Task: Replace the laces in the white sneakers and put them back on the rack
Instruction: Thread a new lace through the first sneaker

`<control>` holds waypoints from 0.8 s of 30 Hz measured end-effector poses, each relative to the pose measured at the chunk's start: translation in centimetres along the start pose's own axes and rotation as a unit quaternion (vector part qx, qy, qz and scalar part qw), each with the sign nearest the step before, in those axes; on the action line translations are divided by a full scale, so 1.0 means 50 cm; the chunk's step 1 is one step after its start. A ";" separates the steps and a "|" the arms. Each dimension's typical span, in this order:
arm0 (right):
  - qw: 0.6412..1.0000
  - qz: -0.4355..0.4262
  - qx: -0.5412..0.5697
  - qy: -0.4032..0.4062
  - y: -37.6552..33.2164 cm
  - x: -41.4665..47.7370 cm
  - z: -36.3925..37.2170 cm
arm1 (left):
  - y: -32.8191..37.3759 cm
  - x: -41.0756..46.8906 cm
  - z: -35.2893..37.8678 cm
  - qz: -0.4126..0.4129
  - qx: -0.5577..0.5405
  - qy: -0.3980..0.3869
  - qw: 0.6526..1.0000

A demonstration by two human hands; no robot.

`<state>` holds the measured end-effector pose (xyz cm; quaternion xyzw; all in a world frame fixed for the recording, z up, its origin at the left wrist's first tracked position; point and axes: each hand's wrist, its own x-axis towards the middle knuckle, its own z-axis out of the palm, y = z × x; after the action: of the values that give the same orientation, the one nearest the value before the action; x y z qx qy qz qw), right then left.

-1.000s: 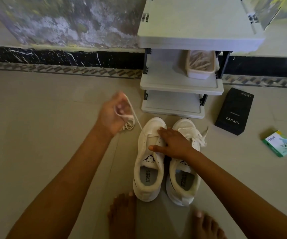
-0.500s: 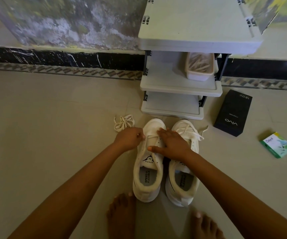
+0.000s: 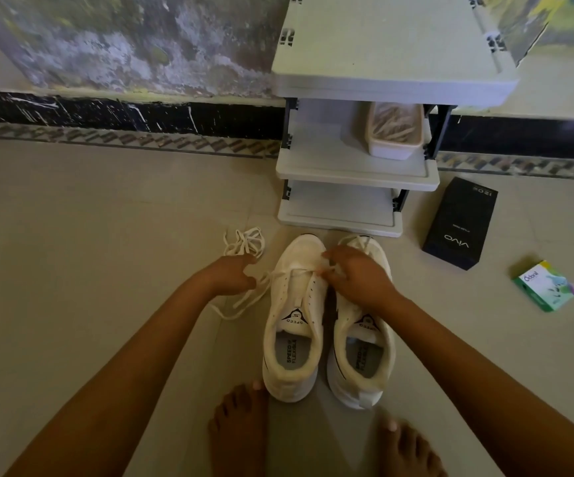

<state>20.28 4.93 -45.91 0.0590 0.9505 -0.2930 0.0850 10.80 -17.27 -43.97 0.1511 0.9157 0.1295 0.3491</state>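
White sneakers (image 3: 289, 256) side by side on floor, just before rack (image 3: 354, 173). Left hand (image 3: 232, 277) grip clamped on lace (image 3: 244, 299); right hand (image 3: 359, 278) pinches it at front eyelets. Even both ends, keep lace flat, untwisted.

A black vivo box (image 3: 459, 224) is lying flat on the beige tiled floor (image 3: 89, 253), with a small green Odonil packet (image 3: 547, 285) lying to its right, apart from it. A pale tub (image 3: 395, 132) is holding light sticks. A black skirting band (image 3: 123, 113) is running along the foot of the stained wall (image 3: 123, 46), a patterned strip (image 3: 141, 141) bordering it below
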 end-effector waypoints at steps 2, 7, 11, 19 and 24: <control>0.996 0.035 -0.006 0.085 0.030 0.003 -0.022 | 0.007 0.000 0.005 0.023 -0.009 0.020 0.999; 0.982 0.150 -0.026 0.112 0.092 0.015 -0.038 | 0.019 0.004 0.007 0.055 -0.041 0.072 0.995; 0.978 0.186 0.002 0.090 0.094 0.038 -0.034 | 0.031 0.005 0.020 0.070 -0.082 0.079 0.991; 0.974 0.141 0.084 0.154 0.055 0.036 -0.050 | 0.056 -0.008 0.012 0.111 -0.181 0.152 0.965; 0.944 0.003 0.313 0.102 -0.058 0.013 -0.074 | 0.107 -0.032 -0.016 0.143 -0.408 0.162 0.887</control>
<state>18.68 4.67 -41.45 0.1148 0.8143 -0.5680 -0.0345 12.36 -13.05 -40.60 0.1017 0.7945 0.5628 0.2043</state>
